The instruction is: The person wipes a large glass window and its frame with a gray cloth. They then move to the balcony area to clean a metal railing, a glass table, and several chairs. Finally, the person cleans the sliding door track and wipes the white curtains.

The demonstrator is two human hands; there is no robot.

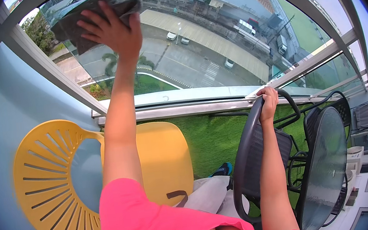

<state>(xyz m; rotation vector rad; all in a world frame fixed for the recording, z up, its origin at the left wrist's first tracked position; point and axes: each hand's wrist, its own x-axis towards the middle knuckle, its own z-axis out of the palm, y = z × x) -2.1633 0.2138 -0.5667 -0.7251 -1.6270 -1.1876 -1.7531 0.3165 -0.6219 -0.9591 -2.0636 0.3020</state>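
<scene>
High at the upper left, my left hand (112, 32) is spread over a dark grey cloth (74, 32), pressing it flat toward the window glass (176, 52). The cloth's folds bunch beyond my fingertips. My right hand (268, 103) grips the dark curved frame of a patio chair (242, 156) by the window sill. A yellow plastic chair (166, 151) stands below my left arm, its slotted backrest (46, 187) beside the wall.
A blue wall (1, 113) rises at the left. Green artificial turf (207, 139) covers the floor. A glass-topped round table (328, 169) and further dark chairs (341, 106) stand at the right. The white window sill (181, 96) runs ahead; a parking area lies far below outside.
</scene>
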